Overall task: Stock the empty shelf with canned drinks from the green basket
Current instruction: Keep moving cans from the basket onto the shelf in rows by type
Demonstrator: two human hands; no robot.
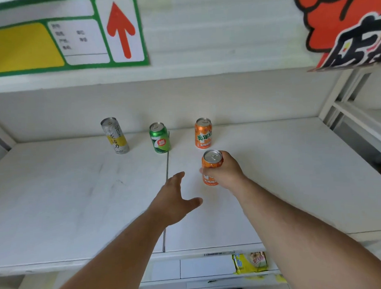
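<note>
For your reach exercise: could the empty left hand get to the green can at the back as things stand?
Probably yes. The left hand is open, and bare shelf lies between it and the green can; the neighbouring cans stand apart from it.

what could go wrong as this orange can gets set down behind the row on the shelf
1. The right hand grips the orange drink can just in front of the standing orange can; pushing it back too far could knock that one over.
2. The tall silver and yellow can looks narrow, so a jolt to the white shelf might topple it.
3. The open left hand hovers near the green can and could brush it.
</note>
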